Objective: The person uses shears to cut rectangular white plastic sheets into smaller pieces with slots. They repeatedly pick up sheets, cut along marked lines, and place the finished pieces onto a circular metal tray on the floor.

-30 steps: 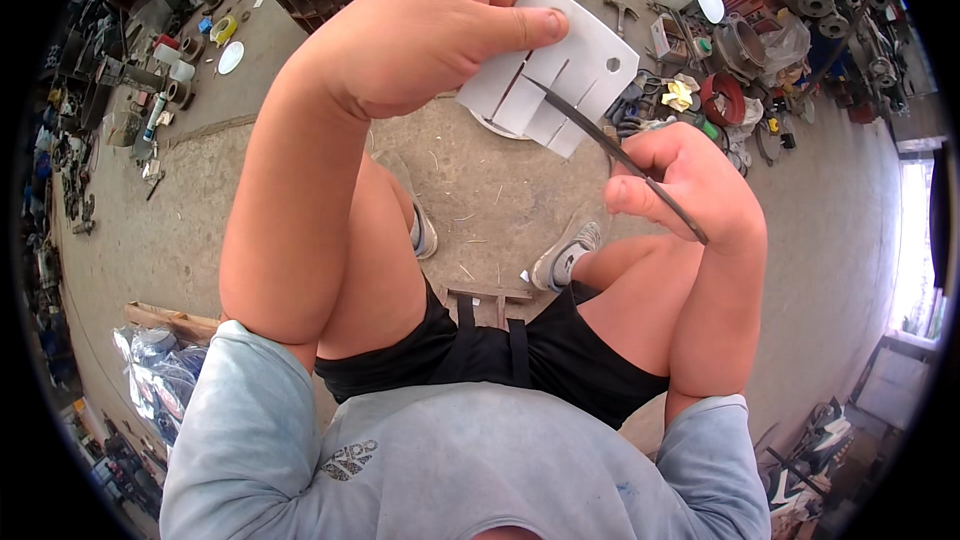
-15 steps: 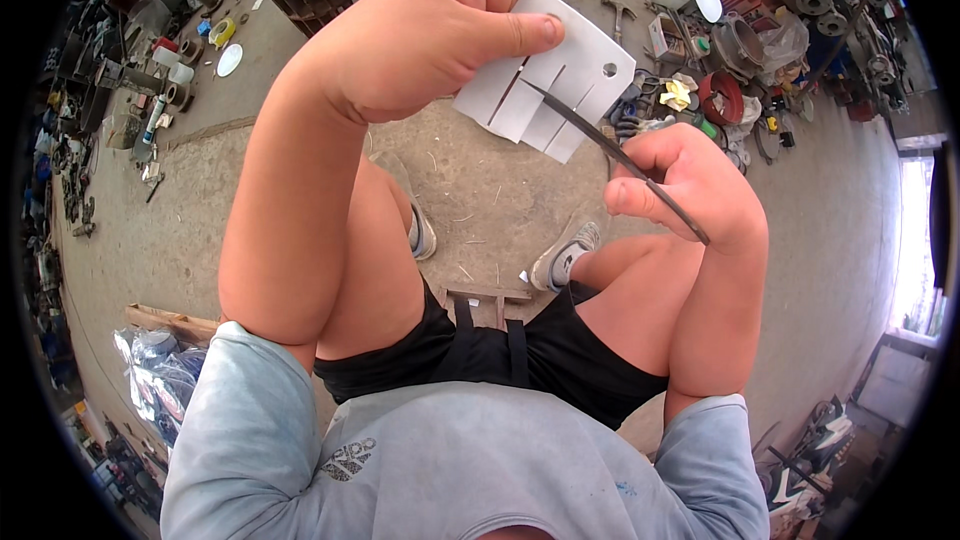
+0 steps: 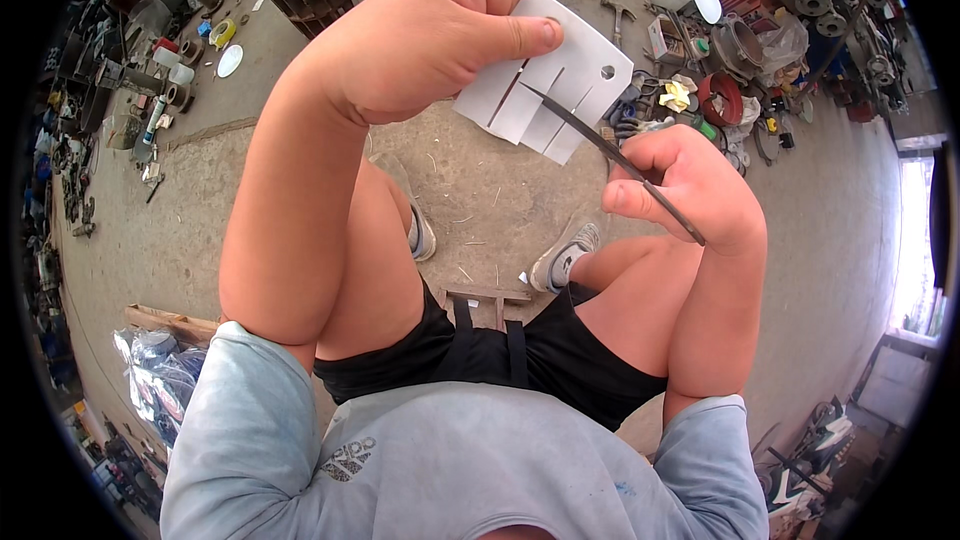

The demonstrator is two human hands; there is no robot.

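My left hand [image 3: 430, 40] is raised in front of me and grips a white flat piece [image 3: 560, 90] that has several slits cut from its lower edge and a small round hole near its right side. My right hand [image 3: 690, 190] holds a thin dark metal blade [image 3: 610, 155], like a slim file or saw blade, between thumb and fingers. The blade's tip sits in one of the slits of the white piece. I am seated, with my knees and grey shoes [image 3: 565, 260] below the hands.
Bare concrete floor [image 3: 480, 190] lies under my feet. Metal parts, a hammer [image 3: 615, 12], a red bin and rags are heaped at the upper right. Wheels, cans and tools line the upper left. A plastic bag [image 3: 155, 375] lies at the lower left.
The blade has slid slightly within the slit, and the right hand has shifted a little. The left hand keeps the white piece almost still.
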